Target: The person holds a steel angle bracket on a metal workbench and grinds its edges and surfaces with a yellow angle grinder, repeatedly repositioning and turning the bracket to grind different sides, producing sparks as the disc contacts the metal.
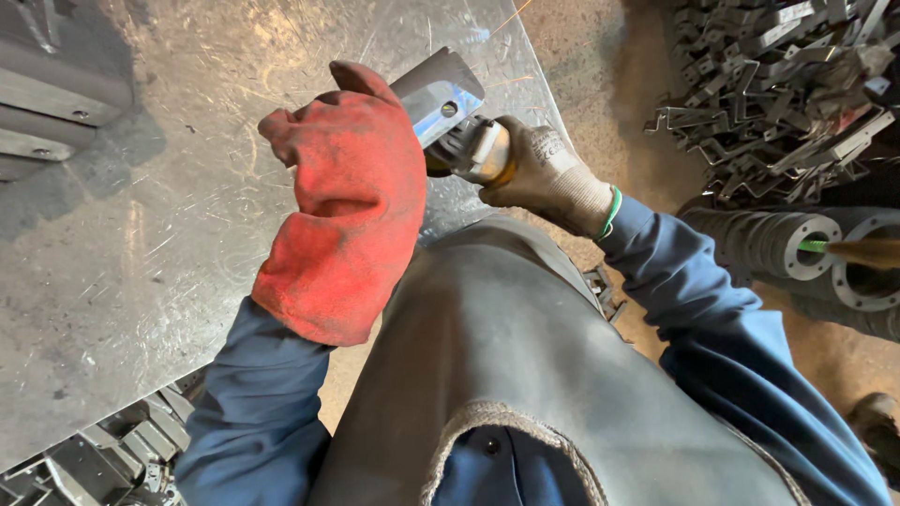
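1. The left hand, in a thick red glove, sits at the centre of the frame, curled around a flat metal piece and holding it on the scratched steel surface.
2. The right hand, in a grey knit glove, grips an angle grinder just right of the red glove, its head against the metal piece.
3. A few sparks streak at the upper middle.
4. A heap of bent metal brackets fills the upper right.
5. Round flanged parts lie on the floor at the right edge.
6. A grey apron covers the lower centre.
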